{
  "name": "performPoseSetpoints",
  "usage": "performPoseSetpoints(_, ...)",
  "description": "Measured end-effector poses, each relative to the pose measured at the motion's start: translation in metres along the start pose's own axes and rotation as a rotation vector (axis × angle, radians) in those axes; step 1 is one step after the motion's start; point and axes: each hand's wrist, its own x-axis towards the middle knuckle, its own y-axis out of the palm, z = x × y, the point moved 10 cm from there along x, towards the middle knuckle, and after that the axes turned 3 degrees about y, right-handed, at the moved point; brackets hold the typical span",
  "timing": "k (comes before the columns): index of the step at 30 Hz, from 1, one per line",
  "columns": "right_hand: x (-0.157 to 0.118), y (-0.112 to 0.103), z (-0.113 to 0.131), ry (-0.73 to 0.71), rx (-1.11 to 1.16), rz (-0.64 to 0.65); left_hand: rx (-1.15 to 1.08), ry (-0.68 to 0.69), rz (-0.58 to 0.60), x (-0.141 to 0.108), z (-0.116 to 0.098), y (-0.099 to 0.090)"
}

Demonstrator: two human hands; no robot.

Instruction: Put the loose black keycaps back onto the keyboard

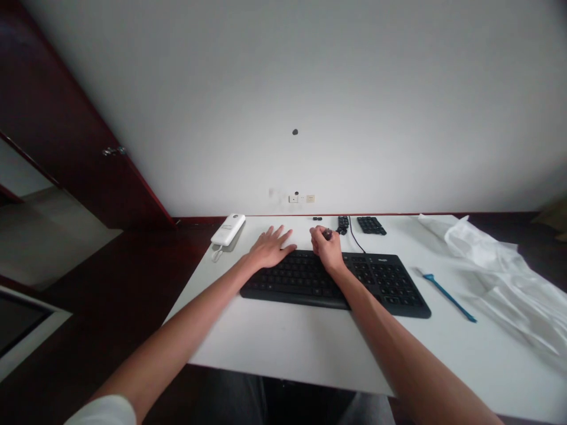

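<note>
Head view at the desk: you are resting your left hand [270, 248] open on the upper edge of the black keyboard [390, 283], fingers spread and holding nothing, while you are pinching a small dark piece [327, 234] at the fingertips of your right hand [326, 248], the grip nearly closed above the keyboard's upper edge. You are doing this well by keeping the pinch at the tips, so the piece stays in view. Beyond the keyboard, a strip of small black pieces [342, 224] and a black block of keys [371, 225] are lying near the wall, with a thin black cable [357, 242] running beside them. A white telephone [228, 230] is sitting at the left corner of the white desk [274, 336], and a blue plastic stick [449, 298] is lying right of the keyboard, beside a crumpled white plastic sheet [491, 265]. A white wall [398, 106] is rising behind the desk, and a dark wooden door [88, 153] is standing open at the left.
</note>
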Motion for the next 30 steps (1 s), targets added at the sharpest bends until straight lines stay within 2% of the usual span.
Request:
performPoseSetpoints(3,0.001,0.0,0.001,-0.002,-0.021,-0.004,-0.01,-0.018,0.029,0.027,0.015,0.001)
performPoseSetpoints(7,-0.001,-0.003,0.004,0.005,-0.031,-0.046,0.008,0.067,-0.108,0.033,0.012,-0.006)
performPoseSetpoints(11,0.005,-0.014,0.031,-0.151,-0.29,-0.103,0.015,0.119,-0.207,0.03,0.009,-0.01)
performPoseSetpoints(14,0.031,-0.035,0.047,-0.23,-0.506,-0.182,0.033,0.113,-0.225,0.03,0.008,-0.012)
performPoseSetpoints(15,0.044,-0.038,0.05,-0.26,-0.592,-0.16,0.035,0.111,-0.229,0.03,0.008,-0.012)
performPoseSetpoints(17,0.075,-0.037,0.047,-0.292,-0.786,-0.029,0.034,0.109,-0.234,0.029,0.008,-0.014)
performPoseSetpoints(20,0.117,-0.04,0.027,-0.217,-1.098,0.106,0.029,0.114,-0.232,0.027,0.007,-0.015)
performPoseSetpoints(22,0.136,-0.037,0.009,-0.149,-1.253,0.216,0.025,0.107,-0.223,0.026,0.007,-0.015)
performPoseSetpoints(26,0.148,-0.021,-0.02,-0.113,-1.41,0.419,0.006,0.09,-0.21,0.026,0.008,-0.015)
performPoseSetpoints(30,0.153,-0.016,-0.035,-0.117,-1.455,0.455,0.0,0.084,-0.204,0.027,0.009,-0.013)
